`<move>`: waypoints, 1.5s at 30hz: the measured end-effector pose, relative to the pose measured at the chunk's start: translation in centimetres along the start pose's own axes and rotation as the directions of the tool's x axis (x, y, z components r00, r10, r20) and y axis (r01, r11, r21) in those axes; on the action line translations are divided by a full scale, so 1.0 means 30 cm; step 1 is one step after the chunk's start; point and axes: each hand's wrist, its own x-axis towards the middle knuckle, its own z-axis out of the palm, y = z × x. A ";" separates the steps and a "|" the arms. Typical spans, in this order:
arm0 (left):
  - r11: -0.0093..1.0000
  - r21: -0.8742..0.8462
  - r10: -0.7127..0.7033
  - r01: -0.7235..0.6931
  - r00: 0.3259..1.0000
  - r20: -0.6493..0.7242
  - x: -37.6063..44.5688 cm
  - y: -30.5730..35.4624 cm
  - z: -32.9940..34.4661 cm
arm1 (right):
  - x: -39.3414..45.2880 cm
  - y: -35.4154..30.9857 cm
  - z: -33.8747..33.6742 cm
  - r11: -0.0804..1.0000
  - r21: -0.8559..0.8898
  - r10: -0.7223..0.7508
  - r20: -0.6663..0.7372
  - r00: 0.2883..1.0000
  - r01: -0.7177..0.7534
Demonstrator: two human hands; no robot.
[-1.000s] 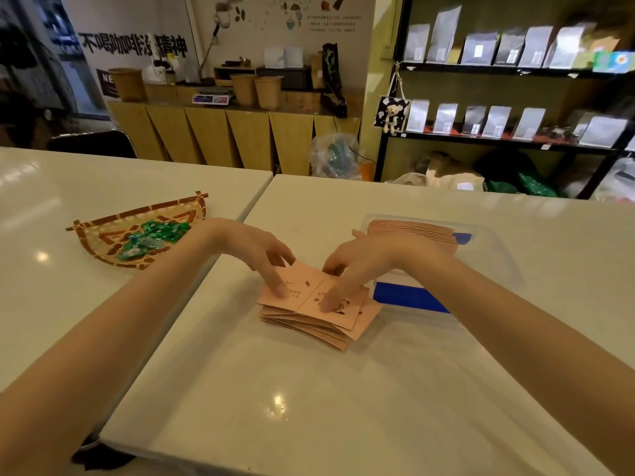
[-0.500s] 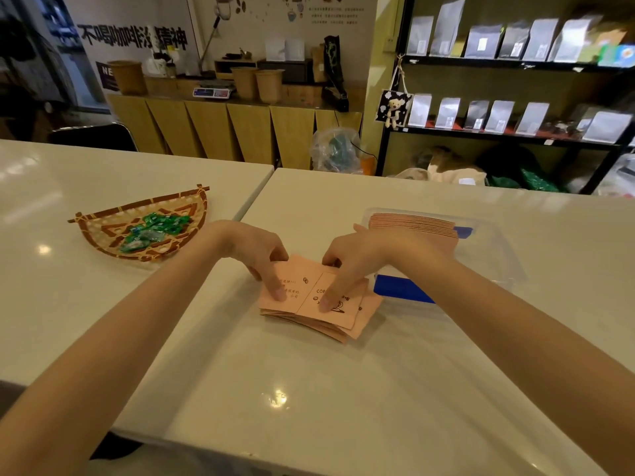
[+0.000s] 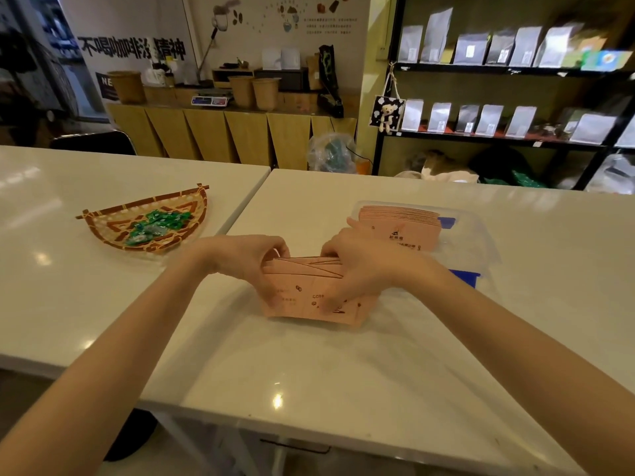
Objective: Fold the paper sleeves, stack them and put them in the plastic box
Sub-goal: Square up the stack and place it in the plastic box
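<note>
A stack of pink paper sleeves [image 3: 309,297] stands on its lower edge on the white table, tilted toward me, its printed face showing. My left hand [image 3: 254,259] grips the stack's left end and my right hand [image 3: 357,266] grips its right end. The uneven top edges of the sleeves show between my hands. Behind my right hand is the clear plastic box [image 3: 481,235] with blue clips. A second pile of folded pink sleeves [image 3: 402,225] lies in the box.
A woven fan-shaped basket [image 3: 103,221] with green wrapped sweets sits on the neighbouring table at the left. A gap [image 3: 247,204] runs between the two tables. Shelves of pouches and a wooden counter stand far behind.
The stack lay flat on the table under my fingertips. Both hands have since closed on its ends and raised it upright on its edge.
</note>
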 end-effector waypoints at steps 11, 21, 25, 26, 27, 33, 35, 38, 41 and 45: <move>0.896 -0.098 0.347 -0.433 0.821 -0.453 0.021 0.221 0.198 | -0.316 0.203 0.053 0.939 0.339 0.165 -0.315 0.935 -0.052; 0.871 -0.195 0.340 -0.450 0.841 -0.420 0.108 0.253 0.316 | -0.401 0.281 0.133 0.862 0.495 0.301 -0.330 0.895 -0.108; 0.868 -0.245 0.323 -0.432 0.866 -0.383 0.112 0.247 0.334 | -0.416 0.282 0.148 0.835 0.542 0.323 -0.337 0.884 -0.098; 0.867 -0.252 0.322 -0.430 0.869 -0.375 0.112 0.245 0.338 | -0.420 0.282 0.152 0.822 0.562 0.328 -0.333 0.884 -0.093; 0.865 -0.254 0.324 -0.433 0.868 -0.376 0.110 0.246 0.341 | -0.425 0.284 0.157 0.808 0.583 0.333 -0.329 0.884 -0.088; 0.836 -0.325 0.309 -0.442 0.869 -0.388 0.112 0.226 0.368 | -0.445 0.308 0.189 0.649 0.759 0.377 -0.272 0.885 -0.043; 0.818 -0.368 0.308 -0.443 0.876 -0.370 0.115 0.218 0.381 | -0.450 0.312 0.206 0.587 0.809 0.399 -0.256 0.880 -0.031; 0.805 -0.402 0.303 -0.436 0.885 -0.353 0.121 0.211 0.391 | -0.455 0.314 0.232 0.532 0.847 0.417 -0.250 0.874 -0.012; 0.795 -0.415 0.317 -0.443 0.886 -0.339 0.127 0.207 0.399 | -0.455 0.312 0.242 0.518 0.855 0.428 -0.242 0.871 -0.018; 0.805 -0.391 0.313 -0.446 0.880 -0.358 0.136 0.201 0.425 | -0.438 0.293 0.254 0.503 0.864 0.422 -0.248 0.872 0.003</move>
